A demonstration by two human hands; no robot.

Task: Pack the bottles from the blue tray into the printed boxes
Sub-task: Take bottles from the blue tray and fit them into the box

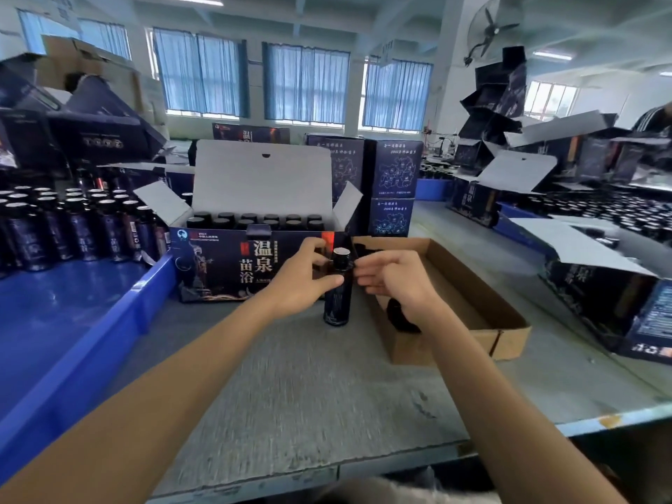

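— where the bottle [338, 300] stands, item one?
— grey surface [291, 376], between printed box [218, 263] and brown carton [472, 296]; left hand [302, 278] grips it; right hand [396, 285] grip: cannot tell.
— room?
— blue-curtained windows [305, 81], wall fan [491, 27].

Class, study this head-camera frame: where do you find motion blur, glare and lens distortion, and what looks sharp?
Head view: motion blur streaks the near table; soft glare patches sit on the blue tray floor; the wide lens bows the table's front edge and tilts the stacked boxes; the bottle and printed box look fairly sharp.
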